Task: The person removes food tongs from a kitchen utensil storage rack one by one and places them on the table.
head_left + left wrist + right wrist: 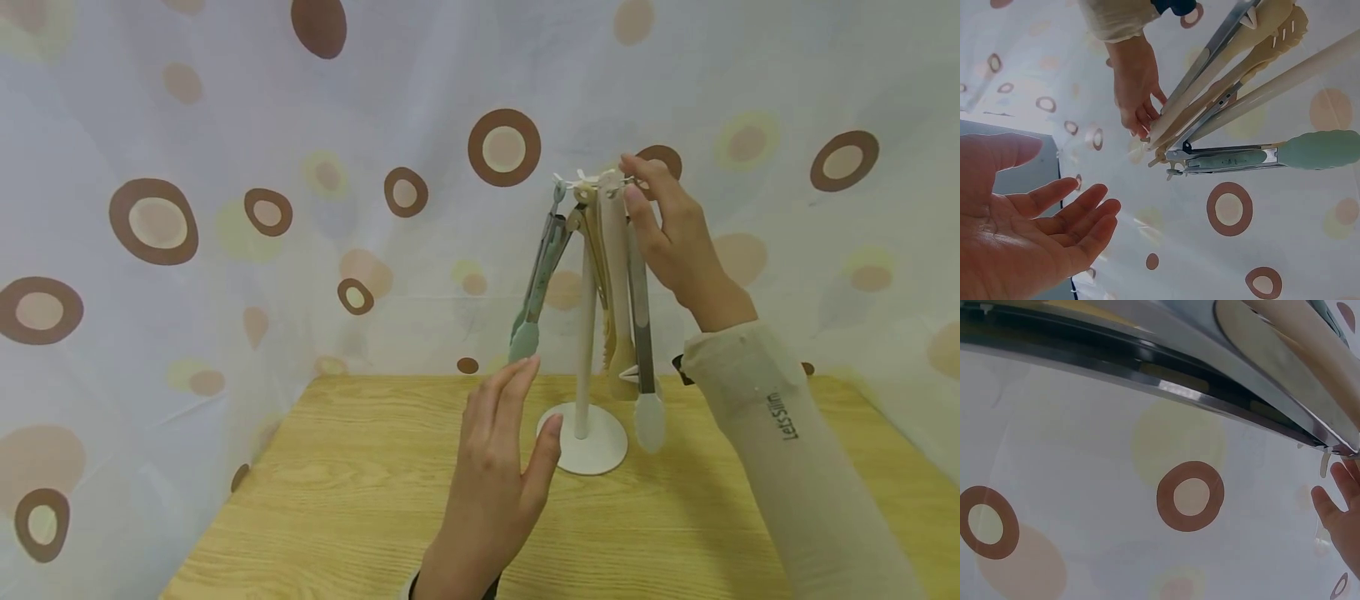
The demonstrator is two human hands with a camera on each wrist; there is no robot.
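Observation:
My right hand (686, 233) is at the top of a white utensil stand (587, 333). Its thumb and finger pinch the upper end of steel tongs with pale tips (640, 308), whose long arms fill the top of the right wrist view (1147, 337). Green-tipped tongs (542, 283) hang on the left side. Between the two are a beige-handled utensil (615, 250) and a yellowish slotted utensil (1285, 34), partly overlapping. Lower down, my left hand (495, 467) is held with fingers spread, below the green tips and before the stand's base, touching nothing.
The stand's round white base (600, 458) rests on a wooden table (360, 467). A pale curtain (420, 75) with brown rings and dots hangs behind and on both sides. White hooks (581, 177) branch from the stand's top.

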